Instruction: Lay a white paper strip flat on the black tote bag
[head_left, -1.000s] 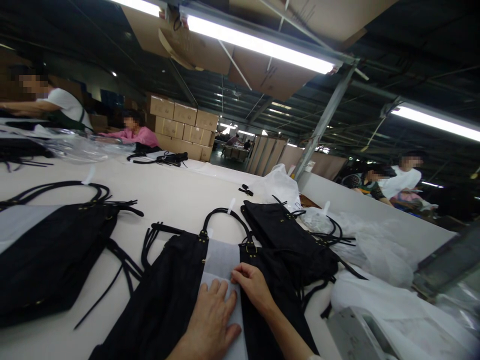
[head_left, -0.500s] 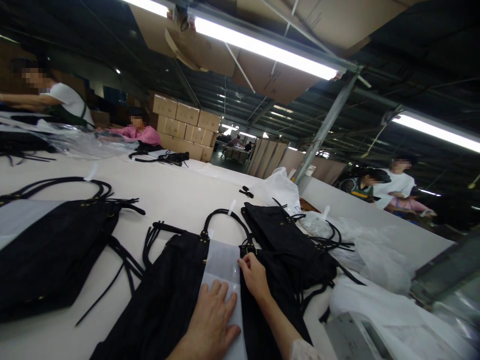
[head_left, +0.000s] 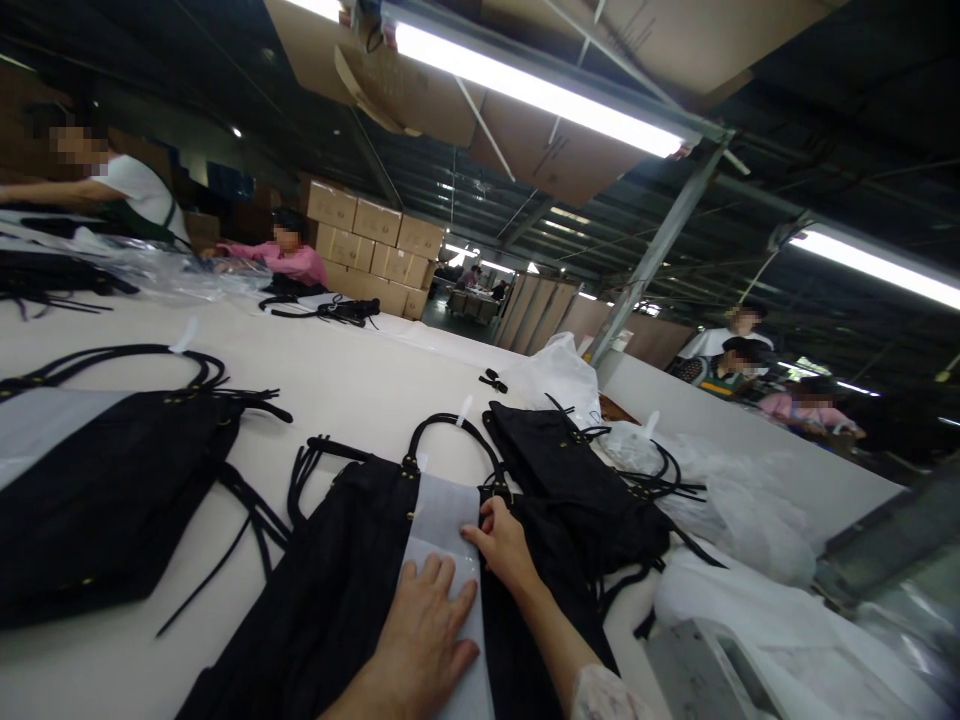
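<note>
Black bag (head_left: 330,600) lies flat on the counter (head_left: 352,390) at lower centre, white paper strip (head_left: 442,530) down its middle. My left hand (head_left: 420,640) presses open-palmed on the strip; right hand (head_left: 502,540) pinches its right edge, another bag (head_left: 577,480) just beyond.

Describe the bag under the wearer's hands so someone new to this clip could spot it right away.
On the long pale table lie several black bags. The one meant is the black bag nearest the camera, bottom centre, its looped handle pointing away. Unlike the bags right of it, a white sheet lies down its middle, with the left hand flat on it and the right hand at its edge.
</note>
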